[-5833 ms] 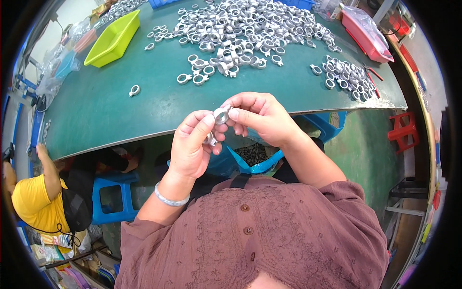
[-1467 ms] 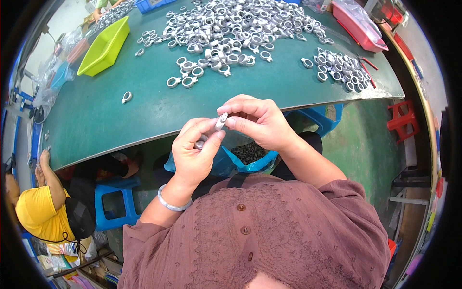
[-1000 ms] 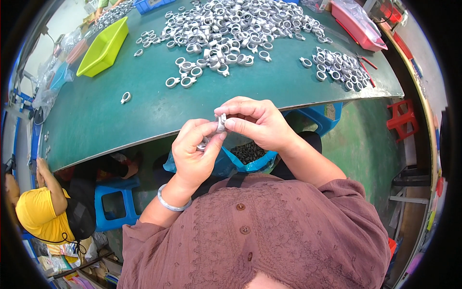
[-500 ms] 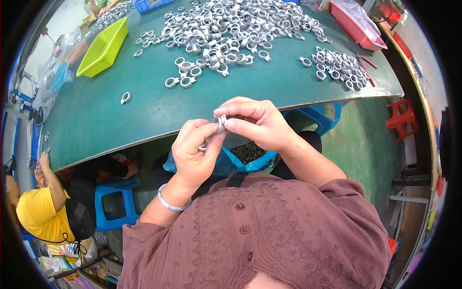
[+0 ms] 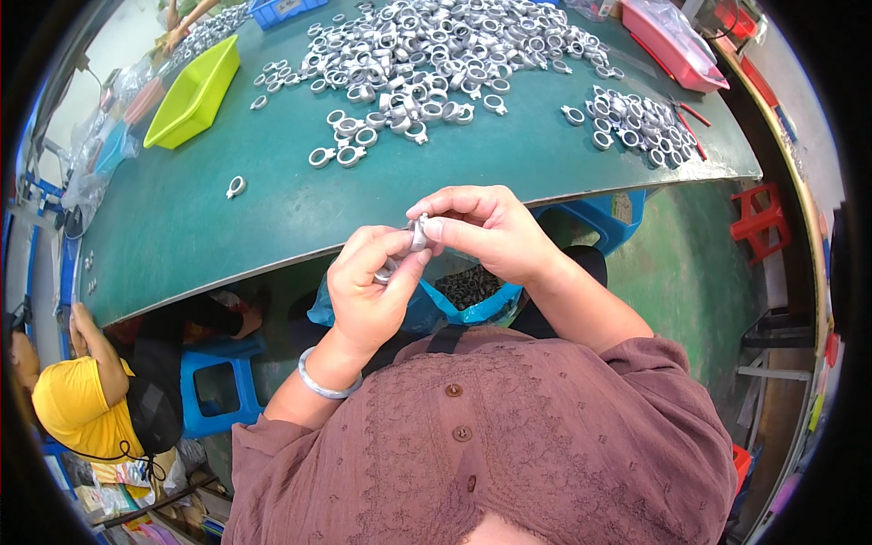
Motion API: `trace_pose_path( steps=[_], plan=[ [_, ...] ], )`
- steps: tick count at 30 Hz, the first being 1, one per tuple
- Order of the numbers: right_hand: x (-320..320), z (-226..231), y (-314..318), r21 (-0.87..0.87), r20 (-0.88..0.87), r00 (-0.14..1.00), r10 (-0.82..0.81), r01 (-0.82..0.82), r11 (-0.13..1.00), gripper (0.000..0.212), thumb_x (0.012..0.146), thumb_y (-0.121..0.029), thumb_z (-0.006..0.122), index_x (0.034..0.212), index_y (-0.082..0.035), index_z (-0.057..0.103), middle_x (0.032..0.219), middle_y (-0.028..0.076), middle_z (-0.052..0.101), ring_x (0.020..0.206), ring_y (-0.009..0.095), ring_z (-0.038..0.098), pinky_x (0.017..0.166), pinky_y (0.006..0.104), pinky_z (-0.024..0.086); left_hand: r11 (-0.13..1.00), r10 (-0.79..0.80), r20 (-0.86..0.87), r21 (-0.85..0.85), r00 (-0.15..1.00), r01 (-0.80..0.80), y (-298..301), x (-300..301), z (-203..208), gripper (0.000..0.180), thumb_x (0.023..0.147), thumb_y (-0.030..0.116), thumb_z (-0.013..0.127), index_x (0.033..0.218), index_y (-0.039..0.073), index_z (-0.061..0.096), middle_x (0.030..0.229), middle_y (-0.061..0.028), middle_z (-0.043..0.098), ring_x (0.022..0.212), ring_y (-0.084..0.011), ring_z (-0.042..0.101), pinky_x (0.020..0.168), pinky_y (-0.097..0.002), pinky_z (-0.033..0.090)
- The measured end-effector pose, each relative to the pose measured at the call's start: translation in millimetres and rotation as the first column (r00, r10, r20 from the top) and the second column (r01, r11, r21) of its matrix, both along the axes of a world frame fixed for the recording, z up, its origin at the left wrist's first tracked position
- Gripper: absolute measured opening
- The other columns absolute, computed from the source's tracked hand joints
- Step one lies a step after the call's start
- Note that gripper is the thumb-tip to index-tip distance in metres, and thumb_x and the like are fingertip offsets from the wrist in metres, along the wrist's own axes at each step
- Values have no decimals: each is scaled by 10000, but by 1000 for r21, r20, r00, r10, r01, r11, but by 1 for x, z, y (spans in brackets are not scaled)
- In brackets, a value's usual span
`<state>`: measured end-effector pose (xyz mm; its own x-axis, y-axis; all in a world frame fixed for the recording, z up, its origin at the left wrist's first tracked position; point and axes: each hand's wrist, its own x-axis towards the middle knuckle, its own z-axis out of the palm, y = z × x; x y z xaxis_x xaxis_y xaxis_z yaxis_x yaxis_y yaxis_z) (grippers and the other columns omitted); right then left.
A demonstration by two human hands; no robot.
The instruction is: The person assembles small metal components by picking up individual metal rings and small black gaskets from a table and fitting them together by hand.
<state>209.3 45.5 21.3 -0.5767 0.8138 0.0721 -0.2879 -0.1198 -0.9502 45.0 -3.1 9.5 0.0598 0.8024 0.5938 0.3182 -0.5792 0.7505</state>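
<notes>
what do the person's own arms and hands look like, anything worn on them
Both hands are bare, with no gloves. The left hand has a plain silvery metal bangle round the wrist. The right hand shows nothing on its wrist. The forearms are uncovered; loose sleeves of a brownish-mauve buttoned shirt with fine stitched patterning begin near the elbows.

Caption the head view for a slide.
Both hands, left hand and right hand, pinch a small metal ring above a blue bag, beside the green table.
</notes>
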Motion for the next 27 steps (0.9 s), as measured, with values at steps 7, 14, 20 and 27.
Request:
trace_pose_path(
  steps=[7, 14, 20, 27],
  plan=[
    [4, 0, -2, 27, -21, 999, -37, 38, 999, 185, 812, -12, 568, 993, 18, 592, 891, 57, 608, 814, 105, 573, 731, 224, 467, 943, -97, 261, -283, 961, 172, -2, 5, 5, 141, 752, -39, 605, 886, 4, 616, 826, -57, 584, 715, -105, 577, 625, -201, 448],
    [13, 2, -3, 39, -68, 997, -38, 41, 998, 181, 814, -2, 563, 993, 18, 583, 912, 66, 606, 824, 104, 574, 739, 222, 466, 888, -120, 354, -379, 927, 260, 3, 8, 3, 135, 759, -25, 608, 889, 12, 620, 819, -24, 569, 630, -53, 517, 557, -169, 404],
    [20, -1, -1, 185, -80, 991, -110, 123, 975, 148, 803, 12, 578, 950, 19, 583, 900, 47, 587, 829, 96, 565, 719, 209, 459, 876, -98, 382, -405, 919, 262, 7, 18, 10, 205, 781, -4, 588, 986, -11, 598, 775, -36, 576, 554, -67, 490, 473, -179, 387],
    [26, 7, 0, 498, -26, 938, -346, 312, 809, 98, 761, 10, 627, 855, 8, 598, 812, 54, 574, 723, 93, 570, 634, 214, 463, 829, -103, 542, -416, 834, 373, 17, 27, 11, 274, 796, 9, 580, 1070, 12, 584, 761, -32, 561, 566, -72, 495, 477, -177, 381]
  ],
)
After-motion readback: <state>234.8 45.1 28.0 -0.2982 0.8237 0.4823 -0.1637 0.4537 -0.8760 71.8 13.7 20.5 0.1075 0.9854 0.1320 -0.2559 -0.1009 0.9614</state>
